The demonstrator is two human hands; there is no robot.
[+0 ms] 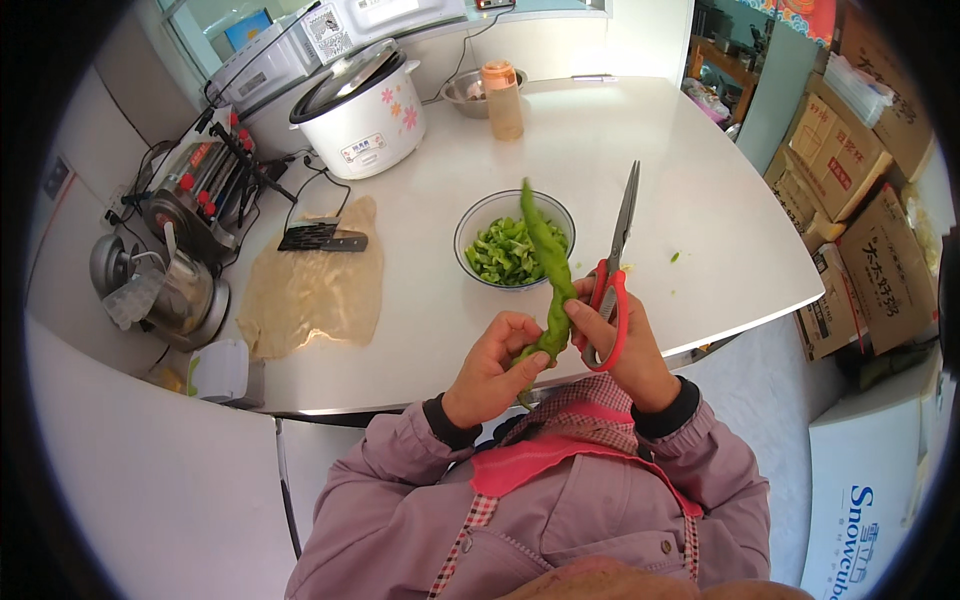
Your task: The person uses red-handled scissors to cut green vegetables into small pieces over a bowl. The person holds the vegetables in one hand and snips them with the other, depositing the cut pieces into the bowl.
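Note:
A long green chili pepper (pixel 551 259) is held upright, slightly tilted, between my two hands in front of my apron. My left hand (pixel 495 367) pinches its lower end near the stem. The fingertips of my right hand (pixel 626 337) touch the pepper's middle. That same hand also holds a pair of red-handled kitchen scissors (pixel 621 225), blades pointing away from me and close together. Behind the pepper stands a clear glass bowl (pixel 459 244) with cut green pepper pieces (pixel 502 251) in it. The pepper's upper part overlaps the bowl's right side in my view.
A cleaver (pixel 322 236) lies on a tan cloth (pixel 315 300) at the left. A white rice cooker (pixel 367 112), a bottle with an orange cap (pixel 502 101) and a metal bowl (pixel 465 94) stand farther back. Green scraps (pixel 674 257) dot the white table (pixel 720 195). Cardboard boxes (pixel 832 157) are stacked at right.

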